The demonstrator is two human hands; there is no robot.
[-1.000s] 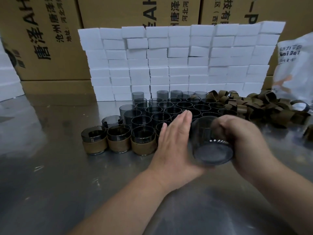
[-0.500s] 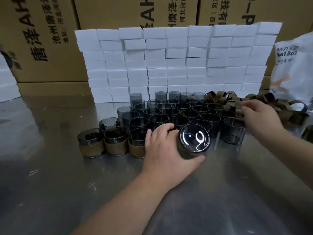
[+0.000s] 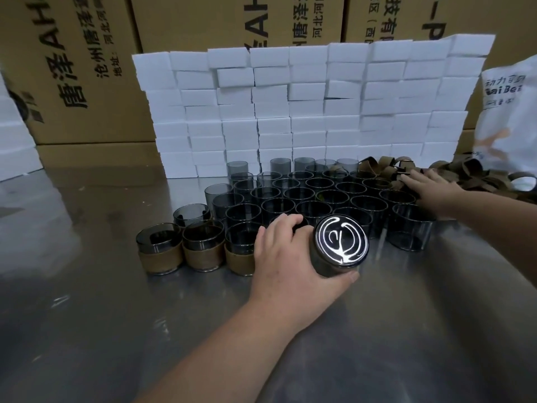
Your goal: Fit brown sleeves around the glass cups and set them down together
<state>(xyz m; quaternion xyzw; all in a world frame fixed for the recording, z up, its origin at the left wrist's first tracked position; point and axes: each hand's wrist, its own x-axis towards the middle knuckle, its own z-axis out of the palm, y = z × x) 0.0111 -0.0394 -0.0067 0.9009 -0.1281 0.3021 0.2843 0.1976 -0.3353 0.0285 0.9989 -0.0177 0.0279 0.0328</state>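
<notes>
- Glass cup (image 3: 340, 248) tipped, base showing, wrapped tight in left hand (image 3: 284, 257), middle of table (image 3: 87, 315).
- Right hand (image 3: 433, 190) spread flat, loose, touching brown sleeves (image 3: 470, 173) heaped toward far right edge.

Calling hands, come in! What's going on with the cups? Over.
Left hand grips cup, base showing. Right hand touches sleeve pile. Nothing blocking.

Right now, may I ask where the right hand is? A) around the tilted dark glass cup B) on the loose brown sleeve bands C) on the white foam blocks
B: the right hand rests on the loose brown sleeve bands; the left hand grips the tilted dark glass cup.
</notes>
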